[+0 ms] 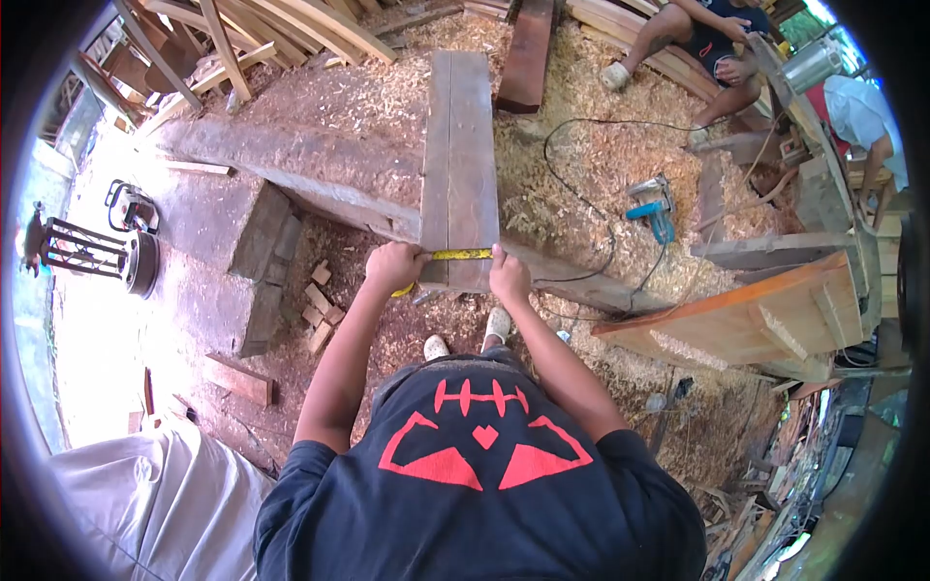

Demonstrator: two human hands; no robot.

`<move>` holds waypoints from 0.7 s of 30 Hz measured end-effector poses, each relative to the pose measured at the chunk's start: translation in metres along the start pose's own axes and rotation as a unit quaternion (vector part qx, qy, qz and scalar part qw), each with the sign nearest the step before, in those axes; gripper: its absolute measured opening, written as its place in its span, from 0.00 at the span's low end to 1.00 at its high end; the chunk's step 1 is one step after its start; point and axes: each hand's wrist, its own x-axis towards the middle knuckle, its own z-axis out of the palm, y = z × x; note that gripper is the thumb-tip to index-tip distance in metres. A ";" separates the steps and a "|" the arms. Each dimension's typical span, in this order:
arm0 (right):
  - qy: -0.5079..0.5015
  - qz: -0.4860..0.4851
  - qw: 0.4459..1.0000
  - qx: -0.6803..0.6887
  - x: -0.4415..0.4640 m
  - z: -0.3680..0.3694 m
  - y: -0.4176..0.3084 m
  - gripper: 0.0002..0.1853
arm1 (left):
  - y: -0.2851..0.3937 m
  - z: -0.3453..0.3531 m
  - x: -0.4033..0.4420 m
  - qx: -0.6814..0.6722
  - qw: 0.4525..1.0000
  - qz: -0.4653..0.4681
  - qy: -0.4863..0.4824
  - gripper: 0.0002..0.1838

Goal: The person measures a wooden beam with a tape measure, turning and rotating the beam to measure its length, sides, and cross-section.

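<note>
A yellow tape measure (461, 255) is stretched across the width of a long dark wooden plank (457, 145), close to its near end. My left hand (395, 265) is closed at the plank's left edge, around the tape measure's case; a bit of yellow shows below the fingers. At the right edge, my right hand (510, 275) pinches the other end of the blade with the thumb on top. A thin dark line runs lengthwise down the plank, which rests across a thick timber beam (320, 189).
A blue power saw (651, 208) with a black cord lies on the shavings to the right. Nearby leans an orange-brown panel (736, 315). Small wood blocks (318, 308) lie left of my feet. A seated person (693, 48) and another person (867, 121) are at upper right.
</note>
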 end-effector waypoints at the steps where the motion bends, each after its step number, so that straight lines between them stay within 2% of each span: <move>1: -0.002 0.002 1.000 -0.001 0.000 -0.001 0.000 0.35 | 0.000 0.000 0.000 0.003 1.000 0.000 0.001 0.21; 6: -0.003 0.002 1.000 0.007 -0.001 -0.003 -0.001 0.34 | -0.001 0.005 -0.001 0.002 0.999 0.016 0.033 0.20; 16: 0.002 0.005 1.000 0.009 0.001 0.000 0.000 0.35 | 0.003 0.000 -0.002 0.009 1.000 -0.005 0.018 0.21; 21: -0.020 0.013 1.000 0.000 0.000 -0.007 -0.006 0.32 | 0.005 0.000 -0.004 0.018 1.000 -0.011 0.021 0.22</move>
